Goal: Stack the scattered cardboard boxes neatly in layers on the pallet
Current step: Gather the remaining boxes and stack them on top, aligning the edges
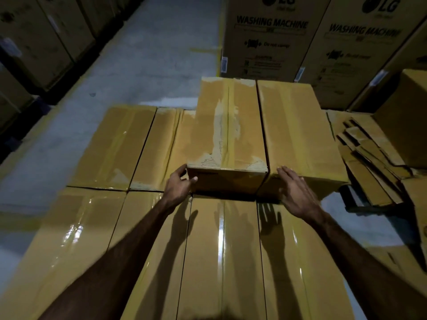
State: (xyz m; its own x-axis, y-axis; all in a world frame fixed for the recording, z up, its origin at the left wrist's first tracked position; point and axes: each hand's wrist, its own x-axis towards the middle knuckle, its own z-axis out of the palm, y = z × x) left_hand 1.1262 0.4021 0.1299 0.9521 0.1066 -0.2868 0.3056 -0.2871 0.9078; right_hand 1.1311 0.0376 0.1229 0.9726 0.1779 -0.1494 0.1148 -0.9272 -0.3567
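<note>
Two boxes sit side by side on a lower layer [221,257] of glossy taped cartons. The left box [227,132] is tan, its top tape torn away in pale strips along the centre seam. The left hand [179,187] grips its near left corner, fingers curled round the edge. The right hand [297,192] lies with straight fingers against the right box [300,135]. Flattened cardboard [372,162] lies nearby.

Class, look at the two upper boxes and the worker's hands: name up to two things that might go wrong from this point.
1. The right upper box seems to overhang the layer below at its near right corner, so it may tip or sag.
2. The left hand grips the near left corner of the left upper box, whose top tape is torn; the right hand lies flat. A one-sided push may skew it.
</note>
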